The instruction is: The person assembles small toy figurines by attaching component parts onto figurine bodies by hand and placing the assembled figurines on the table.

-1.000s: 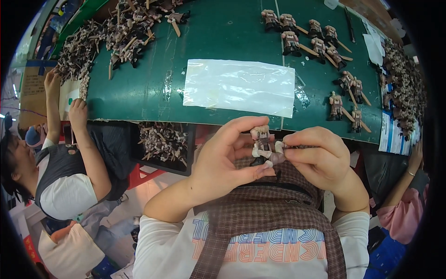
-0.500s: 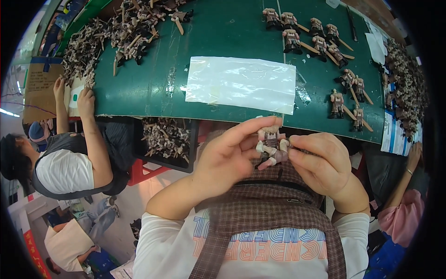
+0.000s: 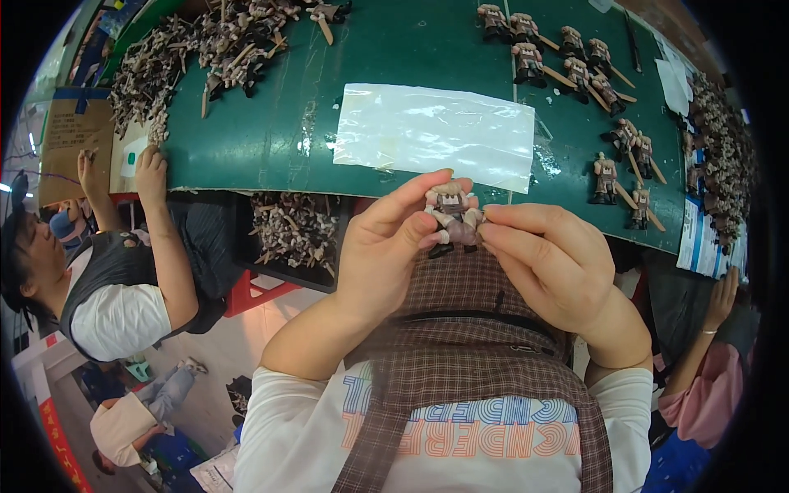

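A small toy figure [image 3: 450,215], beige and brown with black feet, is held upright between my hands just off the table's near edge. My left hand [image 3: 374,255] grips its left side, thumb in front and fingers behind the upper part. At the other side, my right hand [image 3: 555,255] pinches near the figure's arm with thumb and forefinger. Whatever small part may sit between those right fingertips is hidden. Beyond my hands a clear plastic sheet over white paper [image 3: 436,131] lies on the green table [image 3: 255,156].
Similar figures [image 3: 605,177] with flat tan sticks stand or lie in groups at the right. Heaps of parts [image 3: 238,37] cover the far left and the right edge [image 3: 723,164]. A dark bin [image 3: 296,234] of parts is left below the table. Co-workers [image 3: 123,287] sit at both sides.
Both hands have risen toward the table with the figure. My left thumb has come round onto the figure's front. The view has shifted slightly.
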Available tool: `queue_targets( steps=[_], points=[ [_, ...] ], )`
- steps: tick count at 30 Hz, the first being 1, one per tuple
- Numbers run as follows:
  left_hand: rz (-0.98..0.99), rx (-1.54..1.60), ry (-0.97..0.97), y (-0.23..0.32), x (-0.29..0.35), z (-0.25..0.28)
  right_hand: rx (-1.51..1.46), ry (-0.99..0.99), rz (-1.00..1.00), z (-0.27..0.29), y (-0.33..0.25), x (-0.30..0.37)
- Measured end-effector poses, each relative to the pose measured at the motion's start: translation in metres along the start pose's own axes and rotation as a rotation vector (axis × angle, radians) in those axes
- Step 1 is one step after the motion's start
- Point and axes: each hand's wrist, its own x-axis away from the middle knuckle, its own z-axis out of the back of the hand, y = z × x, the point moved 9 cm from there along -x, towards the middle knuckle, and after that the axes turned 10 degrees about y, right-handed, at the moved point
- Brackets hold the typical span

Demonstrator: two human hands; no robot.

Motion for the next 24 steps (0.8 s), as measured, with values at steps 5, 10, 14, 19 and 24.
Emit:
queue_targets(
  steps=[5, 10, 14, 19, 24],
  points=[
    [0.049, 0.114, 0.101, -0.013, 0.006, 0.015, 0.004, -0.016, -0.015, -0.017, -0.002, 0.004],
    [0.186, 0.379, 0.117, -0.034, -0.001, 0.001, 0.142, -0.112, 0.043, -0.02, 0.007, 0.024],
    [0.099, 0.431, 0.125, -0.02, 0.007, 0.003, 0.151, -0.071, 0.09, -0.033, -0.002, 0.022],
    [0.126, 0.465, 0.127, -0.021, 0.012, 0.013, 0.31, -0.051, 0.229, -0.046, -0.017, 0.014],
    [0.269, 0.522, 0.188, -0.044, 0.041, 0.041, 0.263, -0.142, 0.404, -0.074, -0.038, 0.017]
  ],
)
